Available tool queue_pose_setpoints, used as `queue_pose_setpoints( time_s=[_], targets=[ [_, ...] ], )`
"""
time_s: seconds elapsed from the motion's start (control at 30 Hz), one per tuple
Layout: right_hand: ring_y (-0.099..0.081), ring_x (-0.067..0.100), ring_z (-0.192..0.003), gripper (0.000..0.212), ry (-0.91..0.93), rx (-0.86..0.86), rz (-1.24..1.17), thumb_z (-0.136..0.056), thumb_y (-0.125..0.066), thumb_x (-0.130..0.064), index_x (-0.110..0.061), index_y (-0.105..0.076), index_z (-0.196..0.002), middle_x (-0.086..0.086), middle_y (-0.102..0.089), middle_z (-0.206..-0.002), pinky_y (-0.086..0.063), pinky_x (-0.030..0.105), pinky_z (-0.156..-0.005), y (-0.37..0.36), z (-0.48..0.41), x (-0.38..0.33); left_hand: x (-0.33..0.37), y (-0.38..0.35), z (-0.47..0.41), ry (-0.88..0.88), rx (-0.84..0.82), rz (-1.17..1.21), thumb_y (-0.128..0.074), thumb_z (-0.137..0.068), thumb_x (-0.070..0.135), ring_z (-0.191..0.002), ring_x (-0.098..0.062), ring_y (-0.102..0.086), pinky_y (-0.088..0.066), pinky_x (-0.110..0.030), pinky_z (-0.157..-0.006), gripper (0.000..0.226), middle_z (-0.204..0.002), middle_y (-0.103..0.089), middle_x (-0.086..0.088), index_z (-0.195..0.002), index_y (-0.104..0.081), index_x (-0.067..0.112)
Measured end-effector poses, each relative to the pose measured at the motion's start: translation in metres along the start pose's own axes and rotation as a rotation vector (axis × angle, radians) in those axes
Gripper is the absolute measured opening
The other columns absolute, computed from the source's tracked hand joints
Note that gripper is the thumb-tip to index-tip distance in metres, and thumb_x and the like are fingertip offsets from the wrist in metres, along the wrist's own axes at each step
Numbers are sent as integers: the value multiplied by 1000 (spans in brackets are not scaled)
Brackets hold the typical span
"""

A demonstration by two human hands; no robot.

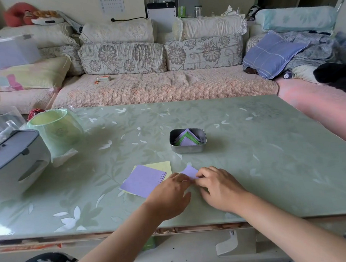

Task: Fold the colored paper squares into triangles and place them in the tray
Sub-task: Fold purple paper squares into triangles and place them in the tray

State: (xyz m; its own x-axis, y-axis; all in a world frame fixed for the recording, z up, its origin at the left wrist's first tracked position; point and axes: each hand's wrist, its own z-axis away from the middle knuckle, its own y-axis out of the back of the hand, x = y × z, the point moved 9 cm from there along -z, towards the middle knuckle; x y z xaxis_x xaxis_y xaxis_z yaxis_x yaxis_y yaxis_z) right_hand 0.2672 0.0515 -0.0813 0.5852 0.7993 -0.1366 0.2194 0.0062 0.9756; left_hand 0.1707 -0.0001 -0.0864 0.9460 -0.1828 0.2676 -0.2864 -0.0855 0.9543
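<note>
Paper (189, 171) tip points away toward the tray (189, 149).

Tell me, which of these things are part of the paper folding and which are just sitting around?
In use: purple sheet pinched by left hand and right hand, stack of squares, metal tray, folded triangles.
Lying about: green tub, grey case, sofa cushions.
</note>
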Motion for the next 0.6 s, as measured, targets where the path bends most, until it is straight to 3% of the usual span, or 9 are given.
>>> queue_pose_setpoints(
  time_s=[0.1,0.2,0.4,0.6],
  targets=[
    [-54,22,-113,56,-7,-27,18,-85,-28,-35,-31,-70,-122,-4,-60,-122,-46,37,-89,0,1,0,1,1,-2,14,-12,-5,-48,-99,37,-126,-14,-41,-45,-34,-97,44,-136,-49,6,-142,-48,28],
    [-54,22,-119,48,-17,-7,27,-87,-35,-34,-24,-73,-115,-2,-60,-126,-44,36,-92,3,2,2,5,1,-3,-10,-12,-61,-46,-99,46,-119,-17,-42,-45,-36,-96,48,-132,-46,6,-145,-44,34],
    [-60,25,-104,35,-73,39,40,-86,-44,-30,-25,-77,-96,-4,-65,-112,-45,35,-78,10,9,21,8,0,-7,-17,-30,-138,-43,-100,52,-118,-19,-38,-40,-30,-91,49,-134,-41,4,-146,-44,37],
    [-60,21,-108,28,-181,39,10,-86,-55,-30,-29,-80,-99,-9,-68,-115,-46,32,-85,20,19,40,6,2,-13,8,-43,-71,-48,-100,43,-115,-20,-40,-40,-31,-94,42,-133,-45,4,-139,-53,31]
  ],
)
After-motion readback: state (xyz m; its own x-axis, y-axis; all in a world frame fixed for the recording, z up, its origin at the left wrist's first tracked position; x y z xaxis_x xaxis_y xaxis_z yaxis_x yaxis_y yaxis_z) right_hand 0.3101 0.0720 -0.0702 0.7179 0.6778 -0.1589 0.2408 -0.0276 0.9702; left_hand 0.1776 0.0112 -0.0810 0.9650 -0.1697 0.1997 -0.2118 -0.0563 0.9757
